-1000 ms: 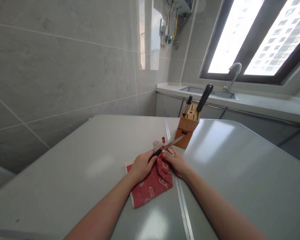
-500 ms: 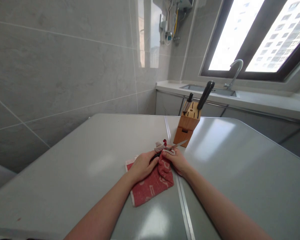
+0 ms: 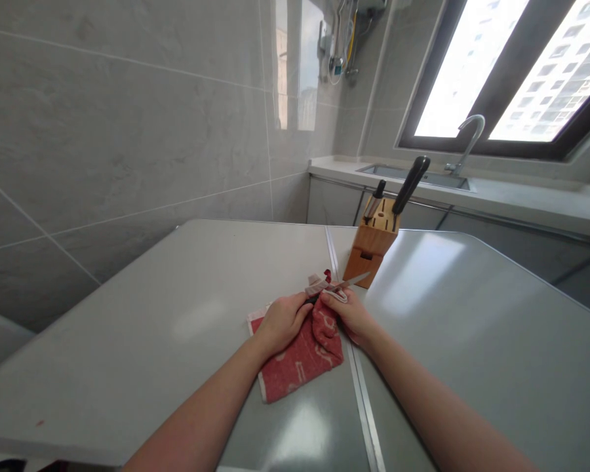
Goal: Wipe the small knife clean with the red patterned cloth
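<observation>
My left hand (image 3: 284,321) is closed around the black handle of a small knife (image 3: 356,280), whose blade points right toward the knife block. A red towel (image 3: 295,370) with a pale pattern and white edge hangs from my hands and spreads over the table below them. My right hand (image 3: 353,317) pinches a bunched fold of this towel against the blade near the handle. The wooden knife block (image 3: 368,252) stands just beyond the blade tip, holding a large black-handled knife (image 3: 412,185) and a smaller black-handled tool (image 3: 375,200).
The pale glossy table (image 3: 177,387) has a metal seam (image 3: 358,387) running through it under my right wrist. A tiled wall (image 3: 128,131) rises at the left. Behind are a counter (image 3: 521,203), a sink with a tap (image 3: 472,134), and a window.
My hands, the knife and the towel stay nearly in place, with the fingers shifting slightly along the handle and blade. The whole view has moved a little.
</observation>
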Available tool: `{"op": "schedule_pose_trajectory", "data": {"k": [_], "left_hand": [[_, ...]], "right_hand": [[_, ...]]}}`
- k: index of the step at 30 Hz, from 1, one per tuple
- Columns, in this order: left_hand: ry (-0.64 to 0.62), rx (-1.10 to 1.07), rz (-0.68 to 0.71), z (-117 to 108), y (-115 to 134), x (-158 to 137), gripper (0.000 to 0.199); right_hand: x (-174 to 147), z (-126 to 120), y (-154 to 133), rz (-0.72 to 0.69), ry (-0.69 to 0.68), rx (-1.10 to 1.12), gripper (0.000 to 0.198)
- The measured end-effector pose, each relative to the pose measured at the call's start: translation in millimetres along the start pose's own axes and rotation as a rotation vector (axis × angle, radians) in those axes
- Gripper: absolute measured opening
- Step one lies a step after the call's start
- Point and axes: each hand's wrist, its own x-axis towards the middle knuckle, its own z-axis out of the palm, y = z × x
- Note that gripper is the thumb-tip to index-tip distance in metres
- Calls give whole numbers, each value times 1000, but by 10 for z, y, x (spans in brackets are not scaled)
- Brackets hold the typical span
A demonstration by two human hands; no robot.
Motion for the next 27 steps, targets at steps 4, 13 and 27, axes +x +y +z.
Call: {"op": "schedule_pose_trajectory", "data": {"k": [4, 13, 27], "left_hand": [[7, 5, -9, 2, 2, -2, 26], [157, -65, -79, -24, -34, 22, 31], [67, -58, -68, -13, -16, 10, 29]], "right_hand": [[-2, 0, -8, 12, -2, 11, 20], [-1, 4, -35, -17, 66, 11, 31], [-24, 50, -56, -39, 8, -49, 28]]}}
